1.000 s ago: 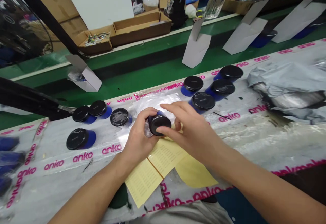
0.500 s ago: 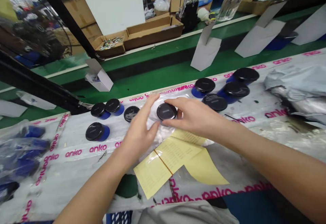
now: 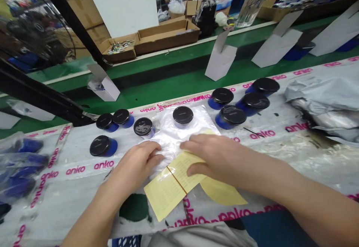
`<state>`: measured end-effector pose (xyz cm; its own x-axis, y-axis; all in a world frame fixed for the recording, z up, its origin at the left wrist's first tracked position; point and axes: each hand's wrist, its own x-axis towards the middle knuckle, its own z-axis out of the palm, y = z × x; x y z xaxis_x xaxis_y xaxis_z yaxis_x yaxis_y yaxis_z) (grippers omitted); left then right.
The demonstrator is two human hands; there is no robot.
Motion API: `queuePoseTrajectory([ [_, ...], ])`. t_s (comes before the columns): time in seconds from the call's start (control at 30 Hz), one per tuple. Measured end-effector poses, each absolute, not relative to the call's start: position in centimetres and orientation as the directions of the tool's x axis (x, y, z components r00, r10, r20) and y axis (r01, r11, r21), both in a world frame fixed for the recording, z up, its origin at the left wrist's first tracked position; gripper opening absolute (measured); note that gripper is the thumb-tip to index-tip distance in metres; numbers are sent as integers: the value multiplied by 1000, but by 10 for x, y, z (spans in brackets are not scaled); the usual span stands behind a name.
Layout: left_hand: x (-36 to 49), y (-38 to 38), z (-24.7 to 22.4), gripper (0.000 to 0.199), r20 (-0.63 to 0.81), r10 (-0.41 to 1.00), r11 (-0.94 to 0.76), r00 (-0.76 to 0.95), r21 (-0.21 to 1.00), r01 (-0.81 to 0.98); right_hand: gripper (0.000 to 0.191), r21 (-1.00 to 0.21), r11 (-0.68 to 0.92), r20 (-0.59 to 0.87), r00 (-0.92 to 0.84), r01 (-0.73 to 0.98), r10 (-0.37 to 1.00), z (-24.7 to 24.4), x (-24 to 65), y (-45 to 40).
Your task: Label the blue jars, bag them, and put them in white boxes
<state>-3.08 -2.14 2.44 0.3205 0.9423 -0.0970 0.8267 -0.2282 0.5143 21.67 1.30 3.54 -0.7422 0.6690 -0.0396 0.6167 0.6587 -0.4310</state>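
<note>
A jar with a black lid (image 3: 183,115) stands upright on a stack of clear plastic bags (image 3: 171,138), apart from both hands. My left hand (image 3: 140,162) rests at the left edge of the bags, fingers bent and thumb slightly apart, with nothing seen in it. Over the right side of the bags and a yellow printed sheet (image 3: 168,192) lies my right hand (image 3: 211,157), its thumb and fingers spread. A brown band crosses the yellow sheet. Just left of the bags is another black-lidded jar (image 3: 143,127); a blue jar (image 3: 230,117) stands to their right.
More blue jars (image 3: 103,146) stand at left, others at the back right. Bagged blue jars (image 3: 26,164) lie at far left, grey plastic (image 3: 325,93) at right. Open white boxes (image 3: 221,60) sit on the green belt (image 3: 157,78) behind. A dark post (image 3: 42,93) slants at left.
Both hands have let go of the middle jar and moved back toward me, down to the plastic bags and the yellow sheet. The jar stays standing on the bags.
</note>
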Motion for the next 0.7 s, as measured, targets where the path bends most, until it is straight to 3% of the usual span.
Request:
queuePoseTrajectory([
  [0.1,-23,-21,15,22,-40,949,-265,314,443,856,17,-467,638,-97,-752,612,651,28,224,6],
  [0.17,-18,-22,14,31,-69,947,-268,315,375,887,35,-480,640,12,-725,600,689,25,229,7],
  [0.23,-16,-22,16,30,-122,945,-251,303,324,912,34,-454,684,128,-717,571,685,23,229,8],
  [0.33,-20,-24,20,23,-174,958,-177,229,271,946,24,-358,775,207,-765,521,610,21,215,10],
  [0.43,-28,-26,23,22,-197,970,-97,144,233,968,37,-175,828,195,-805,533,560,16,186,16],
  [0.5,-34,-28,21,18,-179,975,-84,133,259,962,40,-120,828,139,-816,549,561,13,166,23],
  [0.6,-39,-31,16,12,-117,971,-152,208,369,917,23,-157,836,61,-840,526,539,8,150,31],
  [0.7,-42,-34,11,10,-29,972,-192,233,469,862,22,-192,859,77,-866,474,495,1,150,33],
])
